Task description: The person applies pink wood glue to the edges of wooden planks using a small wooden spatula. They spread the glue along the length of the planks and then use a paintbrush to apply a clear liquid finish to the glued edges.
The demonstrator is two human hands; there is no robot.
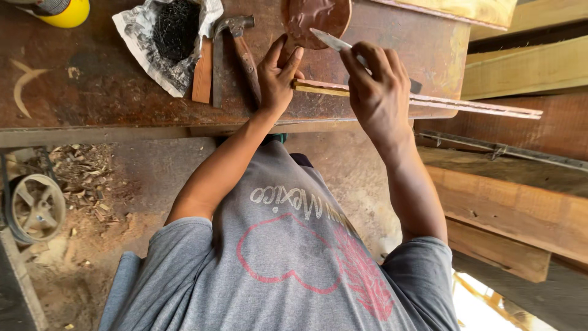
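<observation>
Strip: one long thin wood strip [422, 100] lies across your rusty workbench [92, 79], its far end sticking out past the bench's right edge.
Left hand: your left hand [278, 76] presses flat on the strip's near end, fingers spread open, gripping nothing.
Right hand: your right hand [376, 86] is curled closed around one knife [331, 40], blade tip up by the round brown dish [315, 18].
Nearby: one hammer [240, 46] just left of your left hand, one small wood block [203, 72], one paper heap of dark nails [174, 30].
Room: bare benchtop off to the left; stacked planks [514, 202] crowd the right.
</observation>
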